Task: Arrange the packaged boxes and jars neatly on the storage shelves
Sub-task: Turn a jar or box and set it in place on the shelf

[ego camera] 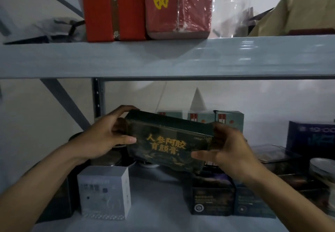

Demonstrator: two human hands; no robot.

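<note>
Dark green box [168, 141] with gold lettering hung tilted above the lower shelf [159, 204], clamped between my two hands. From left: a white carton [105, 192] stood at the shelf's front. My left hand [107, 135] curled round the box's left end, thumb on its face. My right hand [228, 150] gripped the right end likewise. Below it stood two dark cartons [212, 197] side by side, teal boxes [230, 118] lined the back, and a blue box [311, 137] sat far right.
</note>
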